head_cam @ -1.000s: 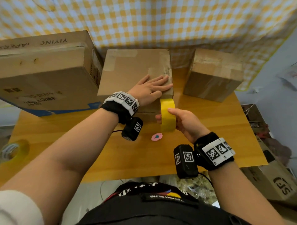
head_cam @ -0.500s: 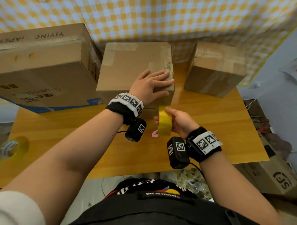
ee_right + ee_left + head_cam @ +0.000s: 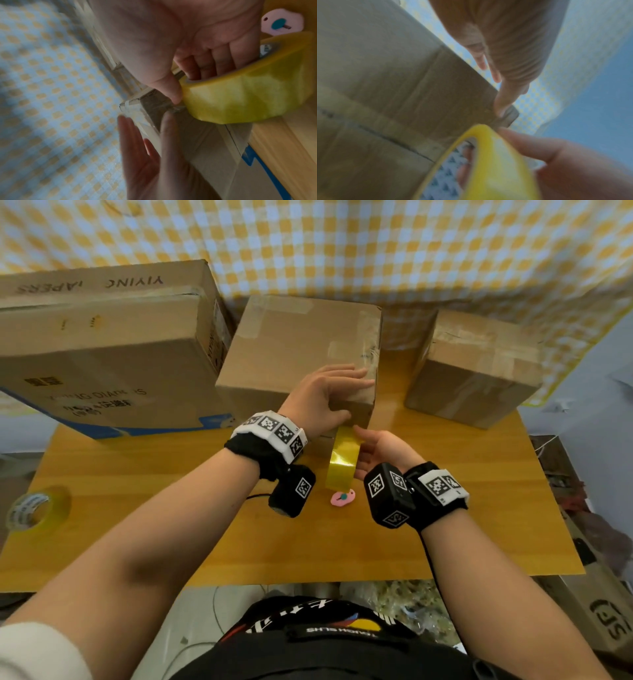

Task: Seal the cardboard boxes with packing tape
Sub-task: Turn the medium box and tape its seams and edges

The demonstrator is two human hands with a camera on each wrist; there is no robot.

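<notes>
The middle cardboard box [image 3: 294, 350] stands on the wooden table [image 3: 445, 535]. My left hand [image 3: 322, 398] lies on its near right corner, fingers straight on top. In the left wrist view its thumb [image 3: 501, 105] presses the front face of the box [image 3: 385, 81]. My right hand [image 3: 380, 450] grips a yellow tape roll [image 3: 342, 460], fingers through the core and thumb on the outside. The roll's top edge meets the box front just under the left thumb. In the right wrist view the roll [image 3: 248, 94] touches the box corner [image 3: 214, 148], which carries clear tape.
A large printed box [image 3: 102, 354] stands at the left and a smaller taped box [image 3: 479, 364] at the right. A pink cutter [image 3: 342, 497] lies under the roll. A second tape roll [image 3: 34, 511] sits at the table's left edge. Checkered cloth hangs behind.
My left hand has slid back to the box's near edge and its thumb has come down onto the front face. My right hand has turned palm-up and tilted the roll against the box front.
</notes>
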